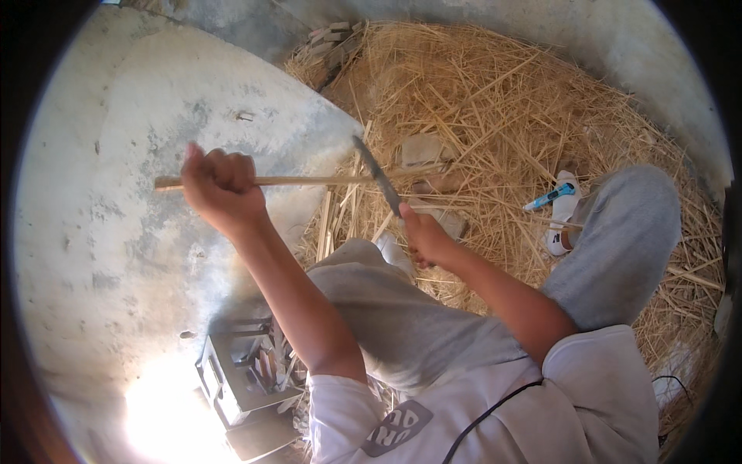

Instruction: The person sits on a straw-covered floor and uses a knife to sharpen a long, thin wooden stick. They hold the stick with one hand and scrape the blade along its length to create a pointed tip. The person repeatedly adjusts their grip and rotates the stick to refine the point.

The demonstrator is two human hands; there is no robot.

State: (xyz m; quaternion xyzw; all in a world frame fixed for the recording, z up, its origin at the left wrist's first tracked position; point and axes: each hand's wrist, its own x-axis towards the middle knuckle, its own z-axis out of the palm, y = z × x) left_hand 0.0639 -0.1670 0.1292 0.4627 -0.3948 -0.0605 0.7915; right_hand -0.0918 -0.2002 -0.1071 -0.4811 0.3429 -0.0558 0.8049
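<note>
My left hand (220, 185), at the left in front of the wall, is closed round a thin bamboo strip (301, 181). The strip lies nearly level, its butt end sticking out left of the fist. In my right hand (425, 237), near the middle, is the handle of a knife (376, 172). Its long dark blade points up and to the left and crosses the strip near its right part. Whether the edge bites into the strip, I cannot tell. The fingers of both hands are wrapped tight.
Straw-like bamboo shavings (495, 100) cover the floor, with a flat stone (421, 149) among them. A light-blue slim tool (550, 196) lies against my white-clad foot (568, 209). A pale wall (116, 155) rises on the left. A grey open-sided frame (247, 379) stands at lower left.
</note>
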